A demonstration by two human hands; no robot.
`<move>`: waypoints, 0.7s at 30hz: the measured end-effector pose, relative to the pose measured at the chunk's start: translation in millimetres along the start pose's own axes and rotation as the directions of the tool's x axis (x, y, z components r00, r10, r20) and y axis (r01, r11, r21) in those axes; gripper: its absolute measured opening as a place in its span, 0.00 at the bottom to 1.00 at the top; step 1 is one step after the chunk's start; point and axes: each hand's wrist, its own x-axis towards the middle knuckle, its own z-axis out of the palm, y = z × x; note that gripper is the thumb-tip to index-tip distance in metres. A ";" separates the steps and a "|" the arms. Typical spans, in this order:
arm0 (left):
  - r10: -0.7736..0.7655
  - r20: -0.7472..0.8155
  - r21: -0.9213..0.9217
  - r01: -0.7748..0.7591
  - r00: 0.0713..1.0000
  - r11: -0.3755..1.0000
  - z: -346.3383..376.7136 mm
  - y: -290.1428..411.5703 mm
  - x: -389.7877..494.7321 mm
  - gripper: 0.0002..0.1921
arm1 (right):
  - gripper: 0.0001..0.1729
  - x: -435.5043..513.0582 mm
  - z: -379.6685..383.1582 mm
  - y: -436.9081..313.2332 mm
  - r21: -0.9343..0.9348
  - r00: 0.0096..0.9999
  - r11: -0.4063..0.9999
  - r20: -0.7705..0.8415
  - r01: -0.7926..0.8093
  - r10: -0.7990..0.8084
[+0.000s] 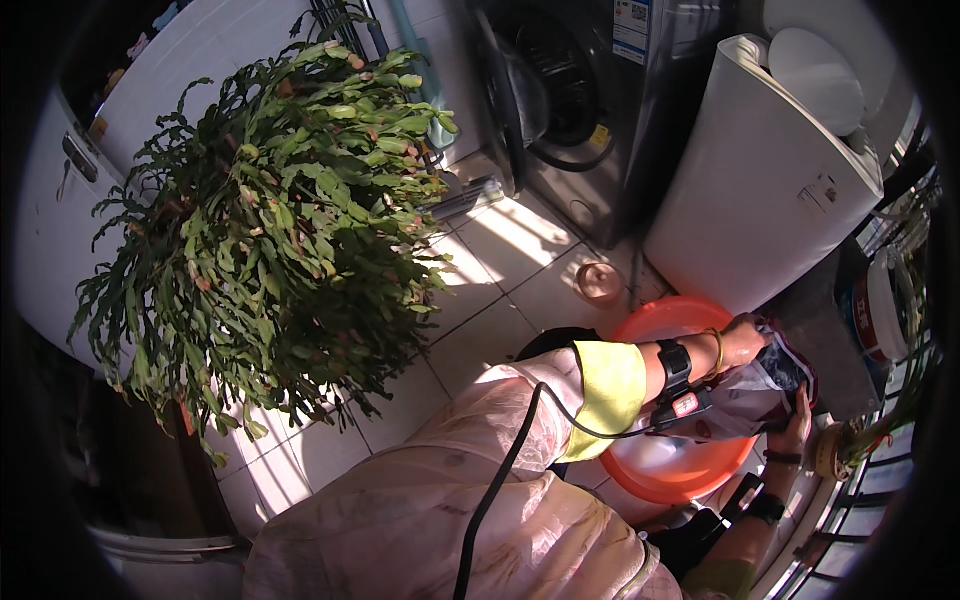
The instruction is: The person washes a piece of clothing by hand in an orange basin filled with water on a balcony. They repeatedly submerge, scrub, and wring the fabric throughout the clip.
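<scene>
A light garment with dark red edging and a dark inner part point(742, 397) is held up between my two hands, over a round orange plastic basin point(675, 487). Closed on the garment's upper edge is my left hand point(741, 341), which has a yellow bangle at the wrist. My right hand point(799, 429) grips its lower edge at the right, its fingers partly hidden by shadow and cloth. Whitish liquid shows in the basin below the garment.
A large leafy potted cactus point(300, 202) fills the left. A front-load washing machine point(577, 150) has its door open. Near it are a white tub point(765, 172), a small round pinkish object point(598, 283) on the tiles and a white bucket point(885, 307). Railings run along the right.
</scene>
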 end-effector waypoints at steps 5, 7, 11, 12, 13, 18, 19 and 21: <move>0.026 0.024 -0.066 -0.024 0.999 0.998 -3.3 6.6 -10.6 0.21 | 0.19 -0.6 17.0 -2.6 0.158 0.996 0.985 -0.046 -0.074 0.083; 0.028 0.069 -0.109 -0.020 0.997 0.994 -2.6 6.8 -13.2 0.23 | 0.21 -3.4 26.3 -3.5 0.120 0.995 0.992 -0.092 -0.038 0.049; -0.133 0.273 -0.172 0.184 0.953 0.968 -2.9 0.8 -12.2 0.20 | 0.20 -8.7 46.0 -3.0 -0.020 0.995 0.998 -0.077 0.060 -0.061; -0.174 0.275 -0.160 0.224 0.945 0.961 -2.5 0.2 -11.9 0.18 | 0.21 -11.6 49.7 -4.7 -0.420 0.957 0.869 0.002 0.264 -0.290; -0.178 0.325 -0.263 0.269 0.929 0.926 -3.0 -0.1 -12.9 0.18 | 0.22 -12.7 55.4 -3.9 -0.626 0.900 0.678 0.091 0.385 -0.427; -0.194 0.331 -0.266 0.288 0.924 0.920 -7.4 14.8 -24.4 0.18 | 0.24 -22.7 75.8 -18.4 0.197 0.997 0.980 -0.082 0.015 0.002; -0.203 0.351 -0.282 0.310 0.914 0.908 -8.3 18.2 -25.7 0.18 | 0.23 -24.5 77.8 -23.2 0.275 0.997 0.959 0.007 -0.075 0.076; -0.178 0.392 -0.357 0.327 0.903 0.875 -8.3 22.5 -26.3 0.19 | 0.13 -27.2 81.4 -30.5 0.122 0.987 0.979 0.025 -0.161 0.159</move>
